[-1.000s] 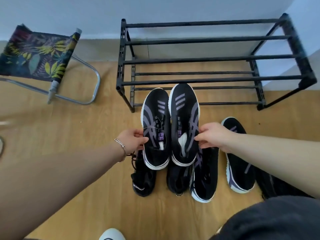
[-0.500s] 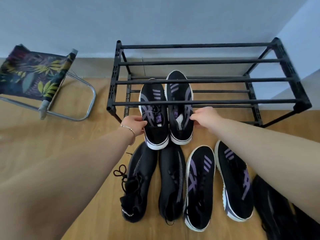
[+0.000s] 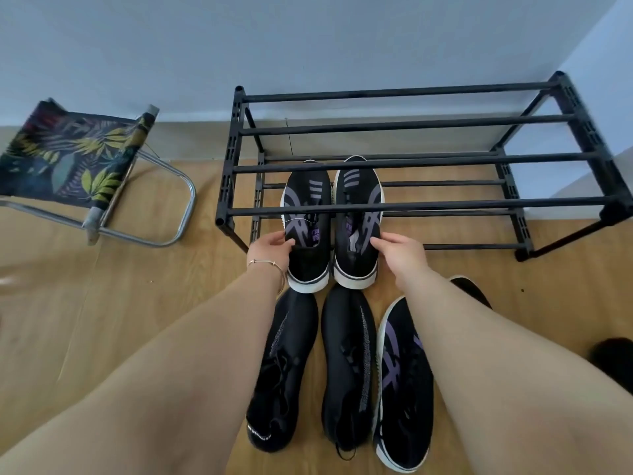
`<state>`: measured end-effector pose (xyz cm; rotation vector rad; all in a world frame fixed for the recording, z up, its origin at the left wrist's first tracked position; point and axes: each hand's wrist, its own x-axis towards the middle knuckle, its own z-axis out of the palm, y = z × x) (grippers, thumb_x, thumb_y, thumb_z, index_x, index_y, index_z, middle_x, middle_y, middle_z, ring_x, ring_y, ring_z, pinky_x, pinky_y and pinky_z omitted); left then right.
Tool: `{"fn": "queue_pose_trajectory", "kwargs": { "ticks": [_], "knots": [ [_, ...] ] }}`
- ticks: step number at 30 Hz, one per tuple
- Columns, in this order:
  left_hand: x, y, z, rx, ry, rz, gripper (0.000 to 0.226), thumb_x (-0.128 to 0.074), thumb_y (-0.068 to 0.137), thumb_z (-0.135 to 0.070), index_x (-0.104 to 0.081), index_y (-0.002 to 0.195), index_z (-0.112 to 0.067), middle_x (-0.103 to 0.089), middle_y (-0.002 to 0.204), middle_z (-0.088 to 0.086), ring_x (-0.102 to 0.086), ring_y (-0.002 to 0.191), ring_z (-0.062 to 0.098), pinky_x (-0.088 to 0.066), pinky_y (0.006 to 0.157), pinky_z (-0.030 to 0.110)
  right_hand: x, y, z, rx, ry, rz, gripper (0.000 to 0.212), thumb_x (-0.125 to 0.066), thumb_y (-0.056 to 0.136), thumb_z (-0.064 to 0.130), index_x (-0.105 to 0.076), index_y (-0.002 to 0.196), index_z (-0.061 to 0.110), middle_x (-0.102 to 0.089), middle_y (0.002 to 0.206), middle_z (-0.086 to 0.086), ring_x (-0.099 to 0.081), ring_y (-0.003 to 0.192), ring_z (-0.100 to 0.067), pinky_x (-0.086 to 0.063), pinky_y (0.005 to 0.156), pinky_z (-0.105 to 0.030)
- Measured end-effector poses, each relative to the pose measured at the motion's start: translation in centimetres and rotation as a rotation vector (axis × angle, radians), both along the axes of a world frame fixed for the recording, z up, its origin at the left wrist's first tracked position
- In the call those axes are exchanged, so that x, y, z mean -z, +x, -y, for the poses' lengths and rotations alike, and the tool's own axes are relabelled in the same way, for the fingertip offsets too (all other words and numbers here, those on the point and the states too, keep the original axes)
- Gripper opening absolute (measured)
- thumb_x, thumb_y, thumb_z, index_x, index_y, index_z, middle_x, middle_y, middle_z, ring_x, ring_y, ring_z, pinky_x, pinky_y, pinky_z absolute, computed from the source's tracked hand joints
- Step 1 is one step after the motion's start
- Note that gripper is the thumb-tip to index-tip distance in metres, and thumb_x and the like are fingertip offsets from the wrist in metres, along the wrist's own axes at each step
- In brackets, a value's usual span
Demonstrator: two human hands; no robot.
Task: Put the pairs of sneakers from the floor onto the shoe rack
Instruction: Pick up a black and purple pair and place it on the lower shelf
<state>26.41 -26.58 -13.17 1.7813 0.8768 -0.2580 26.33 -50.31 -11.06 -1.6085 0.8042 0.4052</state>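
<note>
A black shoe rack (image 3: pixel 411 205) of bars stands against the wall. A pair of black sneakers with grey-purple stripes and white soles lies toes-first under its upper bars, on the lower tier. My left hand (image 3: pixel 272 250) grips the left sneaker (image 3: pixel 306 241) at its collar. My right hand (image 3: pixel 400 252) grips the right sneaker (image 3: pixel 356 234) at its side. On the floor before me lie two plain black sneakers (image 3: pixel 284 368) (image 3: pixel 349 365) and a black and purple sneaker (image 3: pixel 402 382); its mate (image 3: pixel 469 291) is mostly hidden behind my right forearm.
A folding stool (image 3: pixel 73 156) with a leaf-print fabric seat and a chrome frame stands on the wooden floor to the rack's left. The wall runs behind the rack, with a corner at the right. A dark object (image 3: pixel 611 359) shows at the right edge.
Both hands have carried the striped pair forward from above the floor, in under the rack's upper bars. The camera has tilted up and moved closer to the rack.
</note>
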Motion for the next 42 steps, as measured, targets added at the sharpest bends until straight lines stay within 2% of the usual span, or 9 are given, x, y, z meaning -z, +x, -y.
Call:
{"fn": "queue_pose_trajectory", "kwargs": {
  "ticks": [4, 7, 11, 15, 19, 22, 28, 33, 42],
  "knots": [
    [0.2, -2.7, 1.0, -0.077, -0.059, 0.048, 0.037, -0.067, 0.09, -0.022, -0.066, 0.127, -0.027, -0.071, 0.108, -0.012, -0.064, 0.097, 0.011, -0.051, 0.088, 0.029, 0.5, -1.7, 0.1, 0.006, 0.091, 0.012, 0.052, -0.078, 0.086, 0.017, -0.064, 0.136, 0.02, -0.071, 0.122, -0.001, -0.065, 0.117, -0.023, -0.05, 0.107, -0.044],
    [0.4, -4.2, 1.2, -0.108, -0.089, 0.025, 0.038, -0.072, 0.087, -0.022, -0.067, 0.124, -0.028, -0.07, 0.093, -0.019, -0.066, 0.09, 0.005, -0.054, 0.086, 0.031, 0.6, -2.3, 0.2, -0.042, 0.116, 0.015, 0.057, -0.078, 0.085, 0.011, -0.061, 0.138, 0.026, -0.072, 0.117, -0.003, -0.068, 0.111, -0.023, -0.053, 0.104, -0.045],
    [0.5, -4.2, 0.6, -0.072, -0.075, -0.007, 0.038, -0.073, 0.086, -0.018, -0.068, 0.123, -0.026, -0.074, 0.098, -0.01, -0.07, 0.093, 0.013, -0.057, 0.092, 0.04, 0.1, -2.4, -0.2, -0.163, 0.008, 0.025, 0.066, -0.073, 0.085, 0.001, -0.056, 0.143, 0.028, -0.068, 0.117, -0.003, -0.065, 0.111, -0.025, -0.055, 0.101, -0.048],
    [0.3, -3.3, 0.7, -0.07, 0.028, 0.042, 0.033, -0.07, 0.088, -0.02, -0.071, 0.12, -0.028, -0.068, 0.087, -0.023, -0.066, 0.085, 0.006, -0.052, 0.081, 0.028, -0.4, -1.4, -0.7, -0.196, -0.097, 0.056, 0.068, -0.069, 0.085, -0.002, -0.054, 0.144, 0.028, -0.065, 0.127, -0.003, -0.062, 0.117, -0.028, -0.054, 0.101, -0.051],
    [-0.2, -1.8, 0.4, -0.07, 0.106, 0.087, 0.033, -0.068, 0.091, -0.021, -0.069, 0.123, -0.026, -0.073, 0.111, -0.009, -0.06, 0.09, 0.008, -0.044, 0.083, 0.025, -0.7, 0.4, -1.3, -0.219, -0.095, 0.09, 0.069, -0.068, 0.086, -0.001, -0.051, 0.147, 0.027, -0.065, 0.133, -0.005, -0.062, 0.121, -0.028, -0.054, 0.102, -0.051],
    [-0.5, -1.0, 0.0, -0.098, 0.142, 0.092, 0.034, -0.066, 0.093, -0.02, -0.068, 0.127, -0.022, -0.073, 0.12, -0.004, -0.066, 0.102, 0.016, -0.046, 0.085, 0.026, -0.7, 1.2, -1.4, -0.238, -0.111, 0.074, 0.069, -0.067, 0.088, -0.002, -0.049, 0.148, 0.025, -0.063, 0.137, -0.006, -0.06, 0.125, -0.03, -0.053, 0.104, -0.052],
    [-0.6, -0.7, 0.7, -0.205, 0.155, 0.064, 0.031, -0.065, 0.093, -0.021, -0.069, 0.124, -0.02, -0.073, 0.121, -0.002, -0.066, 0.111, 0.021, -0.047, 0.089, 0.028, -0.6, 2.1, -1.2, -0.222, -0.13, 0.063, 0.068, -0.066, 0.088, -0.005, -0.051, 0.147, 0.024, -0.062, 0.138, -0.009, -0.059, 0.126, -0.032, -0.052, 0.104, -0.054],
    [-0.8, -1.4, 1.8, -0.292, 0.146, 0.06, 0.027, -0.061, 0.095, -0.019, -0.071, 0.12, -0.02, -0.074, 0.112, 0.0, -0.067, 0.106, 0.022, -0.045, 0.082, 0.026, -0.2, 1.2, -2.7, -0.205, -0.111, 0.07, 0.068, -0.067, 0.086, -0.006, -0.053, 0.145, 0.024, -0.064, 0.135, -0.006, -0.06, 0.124, -0.029, -0.053, 0.104, -0.051],
    [-0.7, -0.2, 0.3, -0.031, 0.213, 0.073, 0.039, -0.06, 0.097, -0.02, -0.059, 0.136, -0.021, -0.07, 0.125, 0.001, -0.065, 0.115, 0.024, -0.05, 0.095, 0.035, -0.9, 2.3, -3.8, -0.4, -0.396, 0.152, 0.052, -0.072, 0.09, 0.009, -0.058, 0.14, 0.017, -0.066, 0.134, -0.009, -0.062, 0.122, -0.032, -0.054, 0.101, -0.045]
  ]
}}
